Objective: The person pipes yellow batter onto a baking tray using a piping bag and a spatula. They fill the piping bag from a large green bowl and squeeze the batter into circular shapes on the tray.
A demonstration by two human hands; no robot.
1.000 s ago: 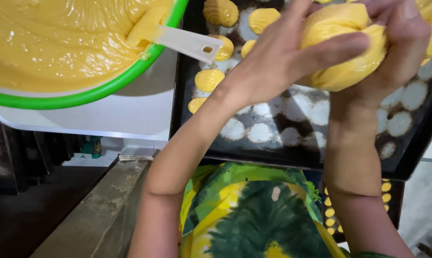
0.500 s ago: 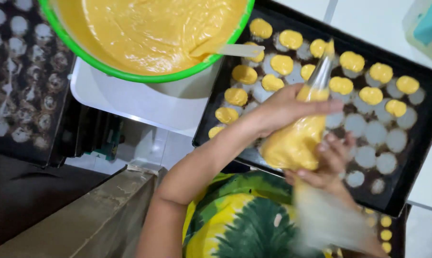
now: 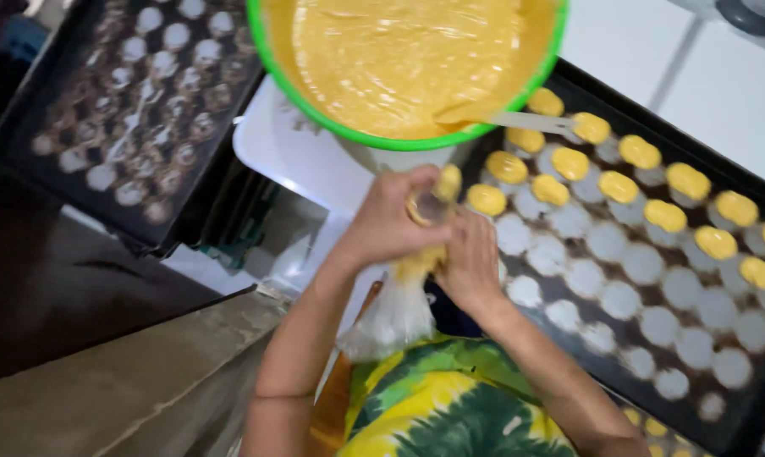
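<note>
Now both hands have come down to the near edge of the dark baking tray (image 3: 738,423): left hand (image 3: 387,224) and right hand (image 3: 467,262) clasp the batter-filled piping bag (image 3: 399,305), its nozzle beside the nearest yellow dollop (image 3: 487,200), under the green bowl (image 3: 399,140).

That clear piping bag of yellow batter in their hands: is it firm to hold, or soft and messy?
Probably soft: the piping bag hangs limp and crumpled below the left hand and right hand, so it likely sags unless supported. The batter in the green bowl looks glossy and runny, so the bag may squirt when squeezed. The clear film could be slippery.
</note>
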